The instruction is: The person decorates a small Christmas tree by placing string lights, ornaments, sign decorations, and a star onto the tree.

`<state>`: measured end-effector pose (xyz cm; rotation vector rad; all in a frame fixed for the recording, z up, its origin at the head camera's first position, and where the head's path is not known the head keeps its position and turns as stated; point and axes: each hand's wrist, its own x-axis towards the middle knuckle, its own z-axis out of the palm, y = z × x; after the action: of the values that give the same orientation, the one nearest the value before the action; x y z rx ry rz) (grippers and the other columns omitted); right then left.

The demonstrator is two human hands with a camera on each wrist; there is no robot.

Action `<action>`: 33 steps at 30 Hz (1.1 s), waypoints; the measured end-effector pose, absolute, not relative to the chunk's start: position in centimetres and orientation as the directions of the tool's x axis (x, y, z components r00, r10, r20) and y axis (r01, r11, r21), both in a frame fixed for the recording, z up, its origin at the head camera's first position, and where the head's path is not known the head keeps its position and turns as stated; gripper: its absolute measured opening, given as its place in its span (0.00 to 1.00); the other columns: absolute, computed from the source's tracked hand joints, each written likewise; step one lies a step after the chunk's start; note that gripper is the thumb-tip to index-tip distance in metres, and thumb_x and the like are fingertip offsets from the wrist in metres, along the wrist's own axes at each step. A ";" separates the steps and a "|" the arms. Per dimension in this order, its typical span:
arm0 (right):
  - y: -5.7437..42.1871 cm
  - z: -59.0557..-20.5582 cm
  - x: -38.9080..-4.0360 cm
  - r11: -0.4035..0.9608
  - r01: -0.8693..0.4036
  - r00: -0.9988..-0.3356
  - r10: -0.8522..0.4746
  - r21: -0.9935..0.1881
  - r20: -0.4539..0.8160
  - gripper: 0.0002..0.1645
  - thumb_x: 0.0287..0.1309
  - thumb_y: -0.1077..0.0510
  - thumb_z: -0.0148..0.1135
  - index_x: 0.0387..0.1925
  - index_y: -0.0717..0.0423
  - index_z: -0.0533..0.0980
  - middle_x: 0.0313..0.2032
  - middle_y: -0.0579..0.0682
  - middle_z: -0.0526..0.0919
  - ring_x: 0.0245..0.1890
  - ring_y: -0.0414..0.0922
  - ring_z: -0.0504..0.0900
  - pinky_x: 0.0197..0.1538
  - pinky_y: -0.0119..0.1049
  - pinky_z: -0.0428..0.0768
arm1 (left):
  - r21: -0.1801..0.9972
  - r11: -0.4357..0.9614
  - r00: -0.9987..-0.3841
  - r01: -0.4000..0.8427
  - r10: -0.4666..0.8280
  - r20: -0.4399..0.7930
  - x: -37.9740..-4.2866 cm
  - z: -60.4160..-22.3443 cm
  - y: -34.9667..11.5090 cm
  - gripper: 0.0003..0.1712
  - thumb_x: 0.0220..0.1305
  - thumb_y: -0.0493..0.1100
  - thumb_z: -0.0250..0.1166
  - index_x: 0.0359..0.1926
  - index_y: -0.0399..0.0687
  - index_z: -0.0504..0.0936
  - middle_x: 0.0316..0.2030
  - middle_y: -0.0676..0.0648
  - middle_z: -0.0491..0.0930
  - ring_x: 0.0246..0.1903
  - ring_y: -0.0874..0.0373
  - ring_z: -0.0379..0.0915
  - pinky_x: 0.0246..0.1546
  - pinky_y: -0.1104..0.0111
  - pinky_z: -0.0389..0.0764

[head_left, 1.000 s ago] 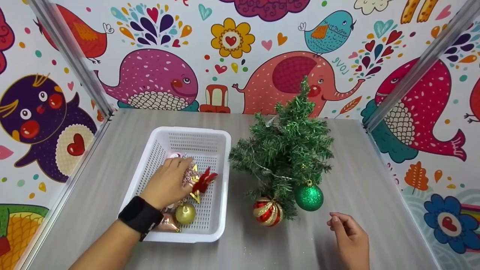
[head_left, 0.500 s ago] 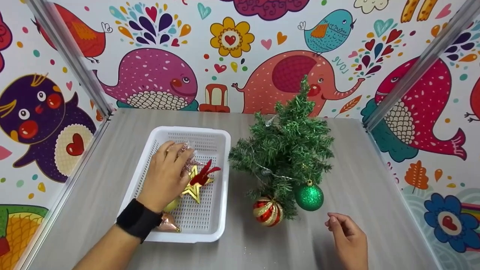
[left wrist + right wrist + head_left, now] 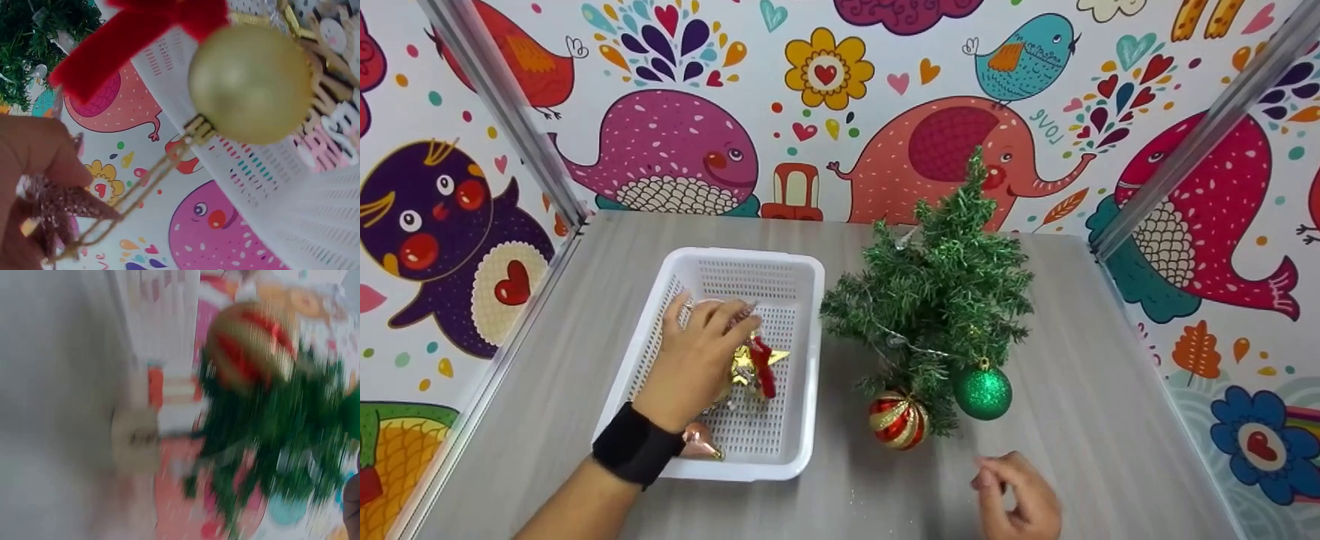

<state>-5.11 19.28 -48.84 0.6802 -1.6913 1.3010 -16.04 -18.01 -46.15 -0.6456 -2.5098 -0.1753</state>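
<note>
My left hand (image 3: 694, 364) reaches into a white perforated basket (image 3: 815, 360) and grips a pink glittery ornament (image 3: 62, 202) with pointed tips. In the left wrist view, a matte gold Christmas ball (image 3: 250, 84) hangs on a gold cord (image 3: 146, 177) whose end reaches those fingers. Beside the hand are a red bow (image 3: 763, 366) and a gold star (image 3: 741, 363), partly covered. A rose-coloured shiny ornament (image 3: 702, 441) lies near the wrist. My right hand (image 3: 1020, 496), loosely curled and holding nothing, is over the table in front of the small Christmas tree (image 3: 930, 300).
A red-and-gold striped ball (image 3: 898, 420) and a green glitter ball (image 3: 983, 391) hang low on the tree, with a light string (image 3: 915, 345) across it. A lettered ornament (image 3: 332, 135) lies in the basket. Patterned walls (image 3: 825, 127) enclose the grey table (image 3: 870, 495).
My left hand has shifted among the ornaments; the red bow has turned and the gold ball is now hidden in the head view. My right hand has moved left and nearer me.
</note>
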 end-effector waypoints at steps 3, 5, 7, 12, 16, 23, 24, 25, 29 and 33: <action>16.3 -48.9 -5.1 0.195 -0.895 -0.420 -0.072 -0.400 0.905 0.05 0.55 0.71 0.62 0.30 0.74 0.79 0.23 0.54 0.77 0.20 0.39 0.71 0.22 0.23 0.67 | -0.030 0.857 -0.733 0.514 0.458 0.503 -15.5 -46.1 -17.6 0.34 0.44 0.31 0.70 0.55 0.56 0.78 0.57 0.48 0.74 0.54 0.46 0.68 0.63 0.38 0.52; 13.9 -49.4 -5.2 0.183 -0.881 -0.470 -0.231 -0.436 0.852 0.07 0.55 0.69 0.62 0.37 0.68 0.80 0.31 0.55 0.78 0.25 0.39 0.74 0.27 0.21 0.72 | -0.025 0.850 -0.734 0.527 0.469 0.491 -15.1 -46.0 -17.3 0.34 0.46 0.31 0.71 0.56 0.56 0.77 0.59 0.48 0.73 0.55 0.47 0.67 0.62 0.41 0.56; 11.5 -50.1 -5.1 0.245 -0.821 -0.571 -0.389 -0.516 0.723 0.13 0.58 0.64 0.63 0.46 0.60 0.79 0.44 0.54 0.78 0.32 0.37 0.78 0.34 0.20 0.75 | -0.014 0.844 -0.734 0.536 0.475 0.486 -14.8 -46.0 -17.0 0.33 0.47 0.32 0.70 0.57 0.56 0.77 0.60 0.48 0.72 0.56 0.47 0.66 0.60 0.44 0.61; 6.5 -51.0 -5.6 0.566 -0.729 -0.681 -0.545 -0.385 0.488 0.24 0.60 0.46 0.63 0.58 0.43 0.75 0.68 0.47 0.64 0.60 0.41 0.71 0.57 0.36 0.75 | -0.009 0.819 -0.711 0.574 0.503 0.492 -13.8 -46.1 -16.0 0.30 0.51 0.37 0.67 0.58 0.55 0.76 0.59 0.47 0.72 0.57 0.46 0.66 0.57 0.49 0.68; 4.8 -51.5 -6.3 0.656 -0.714 -0.674 -0.549 -0.246 0.494 0.29 0.61 0.38 0.57 0.61 0.43 0.72 0.70 0.44 0.63 0.69 0.45 0.61 0.63 0.46 0.70 | -0.009 0.790 -0.686 0.614 0.539 0.488 -12.9 -46.1 -15.2 0.29 0.53 0.42 0.68 0.59 0.55 0.76 0.59 0.47 0.72 0.57 0.47 0.66 0.58 0.49 0.69; 4.2 -52.5 -7.5 0.686 -0.661 -0.737 -0.517 -0.303 0.436 0.33 0.64 0.35 0.51 0.65 0.44 0.69 0.66 0.48 0.68 0.67 0.48 0.64 0.63 0.51 0.69 | 0.054 0.784 -0.705 0.619 0.523 0.479 -11.7 -46.2 -15.1 0.32 0.48 0.37 0.66 0.59 0.55 0.76 0.57 0.46 0.73 0.56 0.49 0.68 0.58 0.53 0.71; 4.1 -52.6 -7.7 0.683 -0.659 -0.740 -0.514 -0.315 0.434 0.32 0.64 0.35 0.51 0.65 0.44 0.69 0.66 0.48 0.68 0.67 0.48 0.64 0.63 0.51 0.69 | 0.089 0.779 -0.712 0.620 0.512 0.480 -11.5 -46.3 -15.1 0.33 0.48 0.38 0.66 0.60 0.55 0.75 0.57 0.46 0.73 0.56 0.49 0.69 0.57 0.54 0.72; 4.0 -52.7 -7.9 0.672 -0.665 -0.736 -0.517 -0.326 0.437 0.32 0.64 0.35 0.52 0.64 0.43 0.69 0.66 0.48 0.68 0.68 0.48 0.64 0.64 0.51 0.68 | 0.130 0.771 -0.719 0.623 0.500 0.483 -11.4 -46.4 -15.2 0.34 0.48 0.38 0.66 0.61 0.54 0.74 0.57 0.45 0.73 0.56 0.49 0.70 0.57 0.54 0.73; 3.4 -52.6 -8.9 0.560 -0.733 -0.678 -0.557 -0.387 0.479 0.27 0.63 0.39 0.56 0.61 0.40 0.72 0.67 0.47 0.66 0.69 0.47 0.62 0.66 0.51 0.64 | 0.286 0.731 -0.751 0.619 0.446 0.486 -11.0 -46.7 -15.1 0.38 0.48 0.38 0.67 0.64 0.55 0.71 0.59 0.43 0.71 0.57 0.49 0.70 0.57 0.56 0.75; 3.2 -52.6 -9.8 0.408 -0.769 -0.636 -0.564 -0.492 0.527 0.18 0.61 0.45 0.61 0.52 0.42 0.78 0.65 0.47 0.68 0.66 0.46 0.65 0.65 0.49 0.66 | 0.398 0.695 -0.780 0.600 0.397 0.483 -10.8 -46.9 -15.0 0.39 0.47 0.37 0.68 0.63 0.55 0.70 0.60 0.43 0.69 0.60 0.50 0.67 0.59 0.58 0.73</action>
<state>-9.80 3.23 -52.57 1.1643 -2.3895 1.0559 -10.75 -15.05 -46.89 -0.7793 -2.5452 -0.7797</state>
